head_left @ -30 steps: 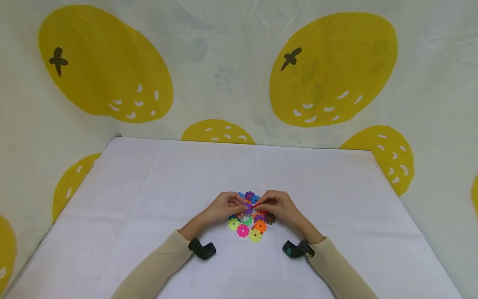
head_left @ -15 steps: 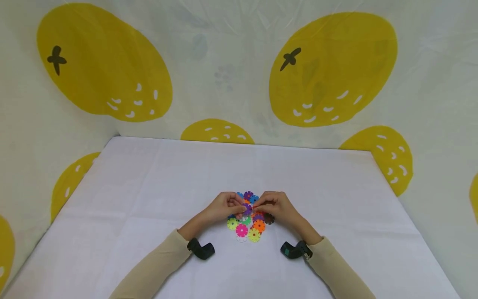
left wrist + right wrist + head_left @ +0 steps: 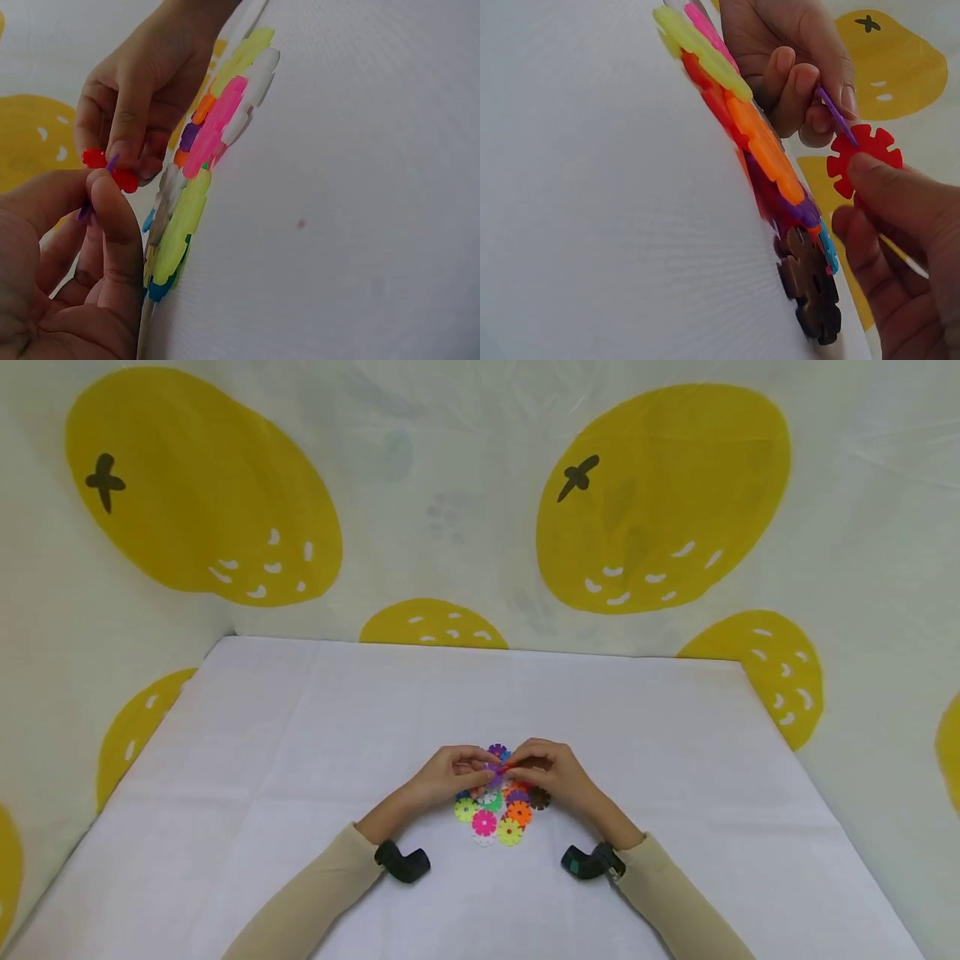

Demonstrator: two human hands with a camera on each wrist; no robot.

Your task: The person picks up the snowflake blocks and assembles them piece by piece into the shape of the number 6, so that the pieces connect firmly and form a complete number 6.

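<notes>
- Here, at far left, a black camera (image 3: 402,862) sat at the left cuff.
- Next, the left hand (image 3: 442,779) pinched a purple disc (image 3: 834,112) between thumb and fingers.
- Close by, on the white cloth (image 3: 660,718), lay a lime disc (image 3: 466,810), then a pink disc (image 3: 484,822) partly over a white disc (image 3: 483,841).
- Midway, raised above the pile, the purple disc met a red disc (image 3: 879,141) crosswise at the rim; whether their slots had locked, I couldn't tell.
- Under these lay another lime disc (image 3: 510,832), an orange disc (image 3: 519,812) and, at the pile's right edge, a brown disc (image 3: 539,798).
- The right hand (image 3: 555,772) pinched the red disc, thumb flat on its face.
- Last came the right cuff's camera (image 3: 592,862).
</notes>
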